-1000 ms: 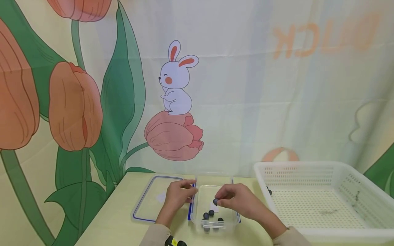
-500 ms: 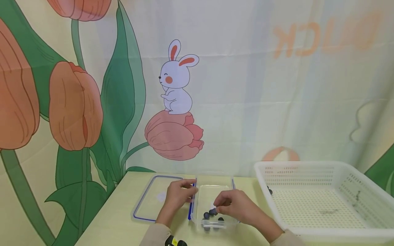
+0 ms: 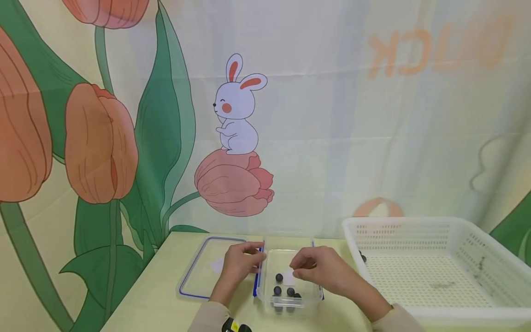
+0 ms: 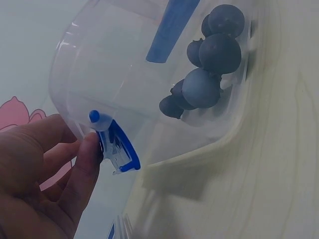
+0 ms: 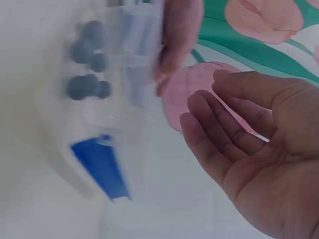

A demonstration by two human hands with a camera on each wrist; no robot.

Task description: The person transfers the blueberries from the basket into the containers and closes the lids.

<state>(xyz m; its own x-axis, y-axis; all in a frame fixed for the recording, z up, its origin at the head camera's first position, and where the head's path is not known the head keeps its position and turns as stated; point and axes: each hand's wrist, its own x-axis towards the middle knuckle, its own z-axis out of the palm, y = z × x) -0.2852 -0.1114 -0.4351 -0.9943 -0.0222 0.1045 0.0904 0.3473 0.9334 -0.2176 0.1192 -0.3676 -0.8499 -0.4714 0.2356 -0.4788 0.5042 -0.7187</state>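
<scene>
A clear plastic food container (image 3: pixel 304 302) with blue side clips stands on the table, several blueberries (image 3: pixel 277 291) lying at its near end. My left hand (image 3: pixel 240 263) pinches the container's left rim. In the left wrist view its thumb and fingers meet that wall beside a blue clip (image 4: pixel 117 144), and blueberries (image 4: pixel 219 54) show through the plastic. Over the container's right side hovers my right hand (image 3: pixel 319 269), nothing between its fingers. The right wrist view shows this right hand (image 5: pixel 259 134) with loosely bent fingers and a bare palm.
Left of the container a clear lid (image 3: pixel 195 263) with a blue seal lies flat. A white perforated basket (image 3: pixel 427 281) stands at the right, with dark berries (image 3: pixel 363 258) by its left wall. A printed curtain (image 3: pixel 298 138) hangs behind the table (image 3: pixel 153 295).
My right hand lowered a blueberry into the container, let it go and rose back a little. One blueberry now sits farther back inside. The left hand has stayed at the rim.
</scene>
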